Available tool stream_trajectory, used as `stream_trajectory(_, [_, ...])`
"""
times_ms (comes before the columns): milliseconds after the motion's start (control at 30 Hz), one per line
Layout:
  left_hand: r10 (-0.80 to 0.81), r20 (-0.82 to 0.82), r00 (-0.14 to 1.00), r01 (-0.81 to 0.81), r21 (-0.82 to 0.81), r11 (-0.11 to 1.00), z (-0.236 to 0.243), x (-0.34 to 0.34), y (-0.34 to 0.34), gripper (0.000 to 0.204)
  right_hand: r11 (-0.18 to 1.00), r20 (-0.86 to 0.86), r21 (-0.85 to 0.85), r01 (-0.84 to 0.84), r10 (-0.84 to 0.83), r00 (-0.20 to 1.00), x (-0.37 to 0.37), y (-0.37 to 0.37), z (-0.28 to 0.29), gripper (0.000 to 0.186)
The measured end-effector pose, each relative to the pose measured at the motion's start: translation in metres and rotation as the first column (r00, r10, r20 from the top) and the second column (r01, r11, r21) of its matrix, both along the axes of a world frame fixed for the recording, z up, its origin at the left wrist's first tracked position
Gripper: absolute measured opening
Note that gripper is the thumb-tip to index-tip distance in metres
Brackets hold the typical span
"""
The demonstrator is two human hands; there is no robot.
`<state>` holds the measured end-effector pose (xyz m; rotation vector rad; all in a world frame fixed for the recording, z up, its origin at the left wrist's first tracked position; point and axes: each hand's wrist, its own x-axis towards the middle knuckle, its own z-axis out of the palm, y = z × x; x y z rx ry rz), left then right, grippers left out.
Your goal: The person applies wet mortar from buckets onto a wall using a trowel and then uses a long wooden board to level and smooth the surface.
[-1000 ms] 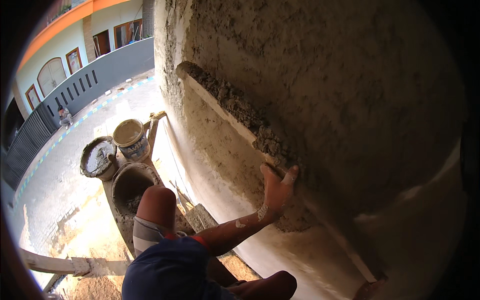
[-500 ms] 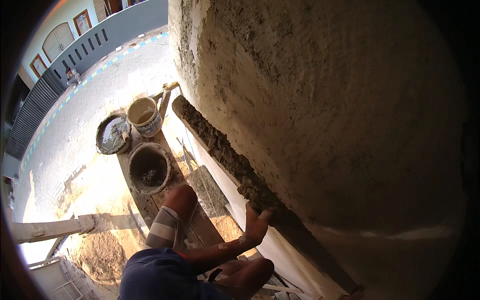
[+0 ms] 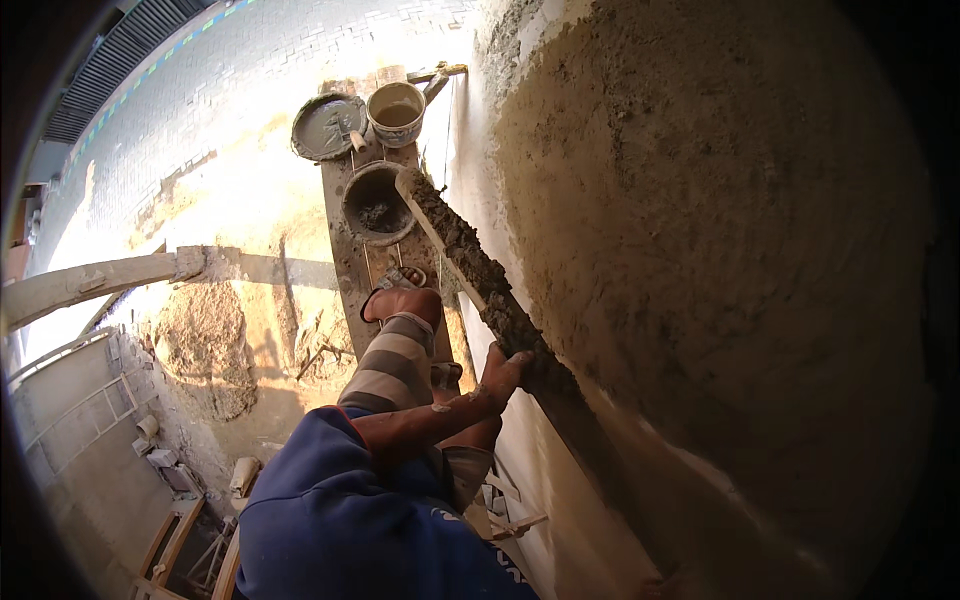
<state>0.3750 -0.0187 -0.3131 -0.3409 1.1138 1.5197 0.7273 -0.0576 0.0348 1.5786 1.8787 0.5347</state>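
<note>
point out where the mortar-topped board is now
In the head view, the mortar-topped board slants from the nearest bucket's right rim toward the lower right, beside the wall, with the left hand gripping it midway.

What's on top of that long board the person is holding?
Grey-brown, mortar-like clumps lie along much of the long board. The surface beneath them is covered, and the left hand hides a little of its edge.

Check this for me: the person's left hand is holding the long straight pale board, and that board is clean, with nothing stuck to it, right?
The board isn't clean: the head view shows lumpy dark grey mortar clinging along the long straight pale board. The person's left hand is holding it, as you said.
</note>
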Motion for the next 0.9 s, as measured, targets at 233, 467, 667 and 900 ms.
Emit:
stream_trajectory(233, [0.168,0.301,0.939,-0.167,-0.029,0.985,-0.005,-0.07,0.001,0.023,0.937,0.183,-0.125,-0.327,0.345,0.92,-0.136,0.087,0.133,0.056])
stream_trajectory(467, [0.285,0.664,0.691,-0.511,0.169,0.843,-0.087,-0.2,0.01,0.03,0.525,0.164,-0.317,-0.79,0.851,0.499,-0.391,0.113,0.155,0.035])
stream_trajectory(667, [0.612,0.559,0.56,-0.677,-0.118,0.727,-0.094,-0.229,0.003,0.05,0.103,0.085,-0.319,-0.942,0.993,0.08,-0.517,0.097,0.079,0.026])
stream_trajectory(900, [0.473,0.487,0.734,-0.502,-0.079,0.861,-0.054,-0.229,-0.021,0.055,0.112,0.053,-0.302,-0.947,0.994,0.1,-0.532,0.1,0.097,0.027])
